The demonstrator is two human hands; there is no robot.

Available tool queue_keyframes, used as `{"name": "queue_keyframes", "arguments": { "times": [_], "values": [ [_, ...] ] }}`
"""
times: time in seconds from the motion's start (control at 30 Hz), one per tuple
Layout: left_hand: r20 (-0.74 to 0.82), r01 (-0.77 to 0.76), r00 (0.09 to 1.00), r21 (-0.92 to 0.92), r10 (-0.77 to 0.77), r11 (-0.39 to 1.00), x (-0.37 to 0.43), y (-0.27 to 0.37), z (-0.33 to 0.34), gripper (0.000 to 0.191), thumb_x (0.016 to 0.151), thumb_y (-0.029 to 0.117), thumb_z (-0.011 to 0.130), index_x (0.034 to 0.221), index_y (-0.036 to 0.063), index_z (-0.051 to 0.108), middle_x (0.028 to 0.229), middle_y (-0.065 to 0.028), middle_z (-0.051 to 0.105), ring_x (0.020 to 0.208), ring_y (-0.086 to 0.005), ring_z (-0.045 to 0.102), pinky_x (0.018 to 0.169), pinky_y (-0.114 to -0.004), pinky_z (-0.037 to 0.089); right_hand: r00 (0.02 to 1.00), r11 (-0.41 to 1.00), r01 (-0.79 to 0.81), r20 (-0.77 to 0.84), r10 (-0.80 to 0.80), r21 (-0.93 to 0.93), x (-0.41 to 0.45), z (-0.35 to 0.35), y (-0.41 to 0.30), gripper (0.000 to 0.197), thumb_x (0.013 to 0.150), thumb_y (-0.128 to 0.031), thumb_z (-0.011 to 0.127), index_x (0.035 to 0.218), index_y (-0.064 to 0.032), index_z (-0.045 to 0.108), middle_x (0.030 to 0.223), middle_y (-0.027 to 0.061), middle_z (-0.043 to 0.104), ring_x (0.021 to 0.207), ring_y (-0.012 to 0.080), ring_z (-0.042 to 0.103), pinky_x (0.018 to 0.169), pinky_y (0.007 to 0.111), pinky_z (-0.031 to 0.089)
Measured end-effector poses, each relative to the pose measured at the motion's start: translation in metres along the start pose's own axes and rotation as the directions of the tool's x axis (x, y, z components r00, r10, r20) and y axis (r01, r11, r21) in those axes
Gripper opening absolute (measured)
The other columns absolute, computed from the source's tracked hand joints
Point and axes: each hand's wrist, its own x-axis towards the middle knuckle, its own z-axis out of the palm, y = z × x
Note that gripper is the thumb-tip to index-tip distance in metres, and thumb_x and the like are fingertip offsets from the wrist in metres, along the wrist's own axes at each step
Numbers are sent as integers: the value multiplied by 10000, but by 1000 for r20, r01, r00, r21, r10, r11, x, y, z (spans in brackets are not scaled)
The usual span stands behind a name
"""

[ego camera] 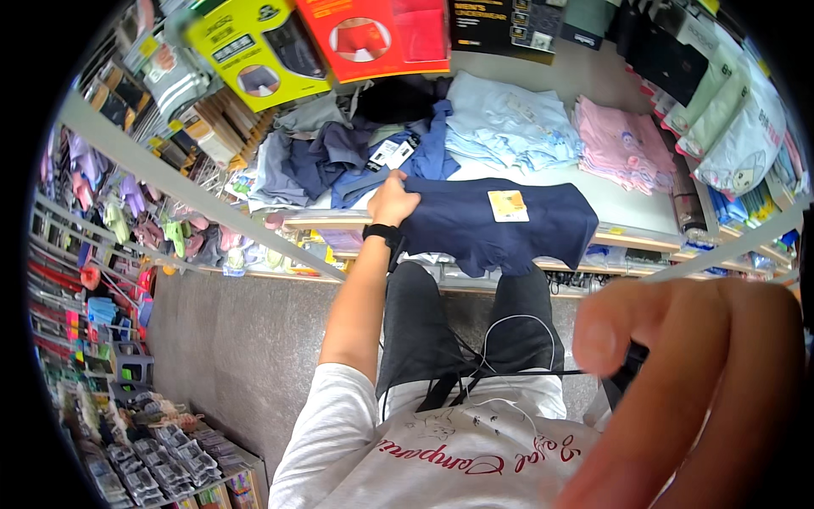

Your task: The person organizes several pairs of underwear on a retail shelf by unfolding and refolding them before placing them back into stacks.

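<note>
My left hand [393, 200], with a dark watch [386, 237] at the wrist, grips one end of a navy fabric garment [458, 219]. The garment stretches out to the right over the shelf's front edge, partly folded. A yellow and white label [508, 206] is on its upper face. Close to the camera at lower right, my right hand [693, 356] is large and blurred with bent fingers; its grip is hidden. Behind the garment lies a loose heap of grey, purple and blue clothes [324, 153], with white paper tags [393, 153] among them.
Folded light-blue clothes [509, 127] and pink clothes [626, 146] sit on the white shelf [629, 200]. Boxed underwear [261, 54] hangs above. A grey metal post [191, 191] slants across the left. Slippers [172, 235] hang farther left; a low display [152, 458] stands behind.
</note>
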Motion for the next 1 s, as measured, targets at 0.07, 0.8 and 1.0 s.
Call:
{"name": "queue_keyframes", "arguments": {
  "times": [0.07,0.8,1.0],
  "values": [
    [-24,16,1000,0,-16,1000,-5,-7,-3,485,646,262,634,1102,119,550,971,-153,658,949,-307,622,801,-369,466,999,998,32,12,-33,49,1,5,7,369,938,-413,383,888,-112,591,839,105,564,773,247,549,725,376,422],
    [-91,-68,994,-31,65,997,-8,-1,6,434,681,256,626,1082,94,590,954,-138,664,922,-293,630,789,-377,476,987,991,121,105,-126,53,39,16,-4,292,927,-328,427,987,-64,534,840,121,570,755,237,555,717,357,431],
    [-85,-109,991,-79,102,991,-7,0,8,432,682,257,624,1078,87,592,942,-152,663,918,-299,630,783,-386,480,994,992,112,20,-111,-51,39,22,18,282,924,-305,439,1014,-51,519,841,125,571,751,235,557,714,351,433]
  ]
}}
